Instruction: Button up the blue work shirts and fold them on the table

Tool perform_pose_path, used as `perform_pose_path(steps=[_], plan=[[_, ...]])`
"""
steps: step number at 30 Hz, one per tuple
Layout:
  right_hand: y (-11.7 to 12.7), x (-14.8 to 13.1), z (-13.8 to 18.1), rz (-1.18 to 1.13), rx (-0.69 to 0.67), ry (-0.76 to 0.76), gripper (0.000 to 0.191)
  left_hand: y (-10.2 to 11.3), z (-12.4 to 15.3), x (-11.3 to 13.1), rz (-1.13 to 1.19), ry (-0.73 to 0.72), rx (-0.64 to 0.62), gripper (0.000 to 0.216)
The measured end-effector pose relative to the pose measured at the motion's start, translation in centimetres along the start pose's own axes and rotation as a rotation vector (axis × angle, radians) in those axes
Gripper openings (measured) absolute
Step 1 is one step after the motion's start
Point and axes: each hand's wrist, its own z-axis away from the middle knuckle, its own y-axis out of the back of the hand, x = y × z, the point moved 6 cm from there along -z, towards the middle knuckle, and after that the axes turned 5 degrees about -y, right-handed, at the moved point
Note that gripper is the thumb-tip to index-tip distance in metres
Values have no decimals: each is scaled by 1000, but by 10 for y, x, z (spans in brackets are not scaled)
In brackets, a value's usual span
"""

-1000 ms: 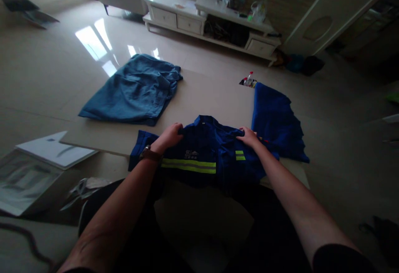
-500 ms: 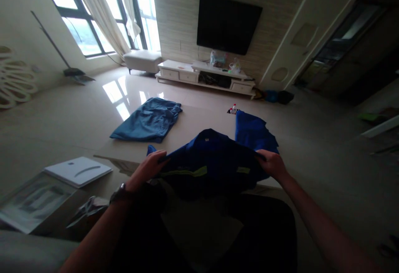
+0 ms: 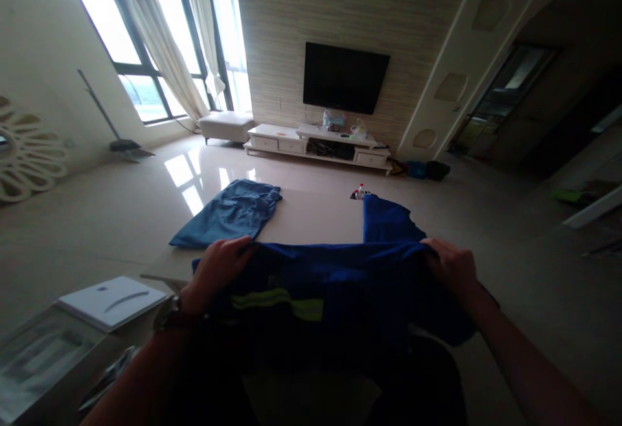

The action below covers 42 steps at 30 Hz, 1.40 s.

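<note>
A dark blue work jacket with yellow-green stripes hangs stretched between my hands, its top edge nearly straight. My left hand is closed on one end of that edge. At the other end, my right hand grips the cloth. The jacket's lower part fades into shadow over my legs. Beyond it, a folded grey-blue garment lies on the light-coloured table to the left. A brighter blue folded garment lies to the right, partly covered by the jacket and my right hand.
Small red-capped bottles stand behind the right garment. At lower left, a flat white box rests on a larger box. A TV cabinet, a padded bench and a long-handled dustpan are farther off.
The jacket has been raised and pulled out to a straight top edge; its collar and label no longer show. My hands have moved farther apart, and the camera has tilted up.
</note>
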Motion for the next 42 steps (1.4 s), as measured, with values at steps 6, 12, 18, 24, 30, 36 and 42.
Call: perform_pose_path(steps=[6, 12, 18, 24, 30, 36, 42], plan=[[-10, -4, -217, 221, -22, -164, 47, 71, -188, 9, -132, 20, 164, 52], [-53, -47, -309, 66, 210, -211, 40, 48, -271, 28, -57, 99, 403, 69], [-206, -59, -99, -281, -472, -441, 15, -159, -118, 30, 147, 125, -309, 58], [-272, -79, 87, -527, -844, -880, 30, -252, 46, 45, 501, 402, -365, 28], [-283, -114, 127, -810, -882, -1152, 39, -311, 122, 62, 1276, 1181, -460, 34], [-293, -132, 129, -992, -787, -1204, 34, -314, 130, 67, 1529, 1488, -126, 12], [-267, -95, 93, -1065, -425, -1135, 33, -303, 119, 83, 1639, 1493, -30, 4]])
